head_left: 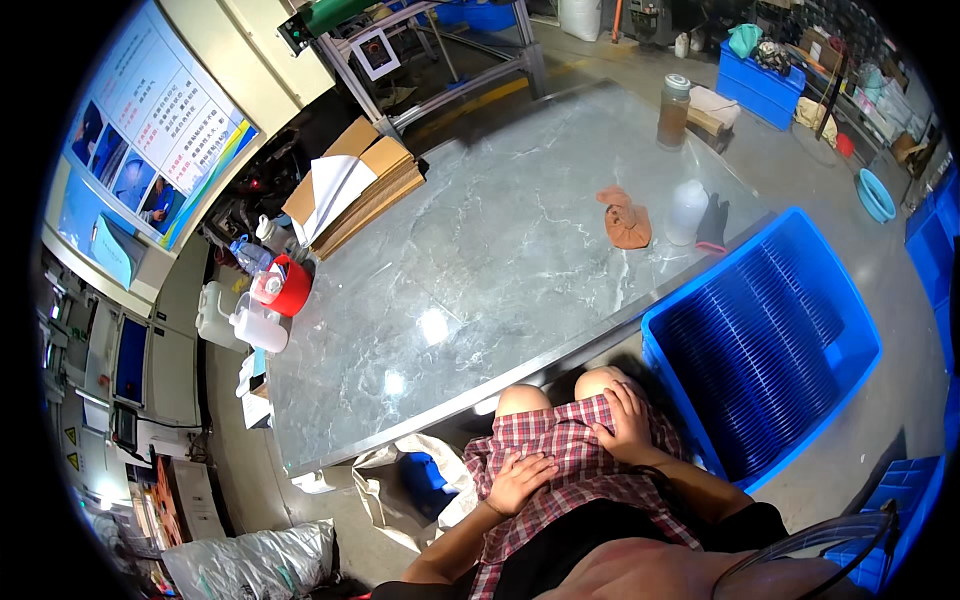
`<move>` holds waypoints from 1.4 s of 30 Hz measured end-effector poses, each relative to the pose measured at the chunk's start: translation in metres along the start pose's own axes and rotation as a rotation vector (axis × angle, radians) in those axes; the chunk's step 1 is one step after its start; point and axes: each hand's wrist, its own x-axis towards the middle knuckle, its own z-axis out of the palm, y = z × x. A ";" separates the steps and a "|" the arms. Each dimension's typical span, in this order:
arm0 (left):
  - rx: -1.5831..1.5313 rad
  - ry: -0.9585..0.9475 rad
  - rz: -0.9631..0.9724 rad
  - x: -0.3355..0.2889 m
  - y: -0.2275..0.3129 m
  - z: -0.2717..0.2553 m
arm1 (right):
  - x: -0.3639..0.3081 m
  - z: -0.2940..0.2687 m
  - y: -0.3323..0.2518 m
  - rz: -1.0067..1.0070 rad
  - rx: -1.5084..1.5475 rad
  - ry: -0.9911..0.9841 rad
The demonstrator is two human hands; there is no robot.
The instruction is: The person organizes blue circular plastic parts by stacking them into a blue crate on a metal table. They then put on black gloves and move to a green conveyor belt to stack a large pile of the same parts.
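Note:
Both hands rest on my lap, over red plaid cloth point(560, 430). My left hand point(522, 482) lies flat on the left thigh, its fingers stretched out and holding nothing. On the right thigh, close to the knee, lies my right hand point(626, 425), fingers apart and nothing in them. In front of my knees stands a grey marbled table point(470, 270), which neither hand touches. Nearest to my right hand is a large blue crate point(810, 410), where many thin dark plates or discs point(750, 350) stand in close rows.
An orange-brown cloth point(627, 222), a white bottle point(686, 212), a dark glove point(712, 222) and a lidded jar point(674, 112) stand on the table's right. Cardboard sheets point(370, 190), a red container point(288, 286) and a squeeze bottle point(258, 326) sit left. A white sack point(385, 490) is below.

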 end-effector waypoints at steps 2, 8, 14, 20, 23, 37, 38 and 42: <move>0.005 -0.006 -0.007 0.001 0.001 -0.001 | 0.000 0.000 0.000 0.000 0.009 0.000; 0.008 0.024 0.002 0.002 0.001 -0.003 | -0.001 0.001 0.002 0.005 0.007 -0.003; 0.071 0.031 0.018 0.001 -0.002 0.001 | -0.001 0.001 0.001 0.000 -0.004 0.026; 0.059 0.067 0.022 0.001 -0.003 0.005 | -0.003 0.000 0.001 0.018 -0.025 0.010; 0.028 0.065 0.011 0.002 -0.002 0.005 | -0.003 0.000 0.002 0.022 -0.022 0.003; 0.047 0.051 0.026 0.001 -0.003 0.005 | -0.004 -0.002 0.002 0.027 0.005 0.002; 0.043 0.048 0.024 0.001 -0.004 0.006 | -0.004 -0.002 0.002 0.029 -0.008 0.001; 0.086 0.033 0.035 0.001 -0.005 0.007 | -0.004 -0.002 0.002 0.042 -0.022 -0.027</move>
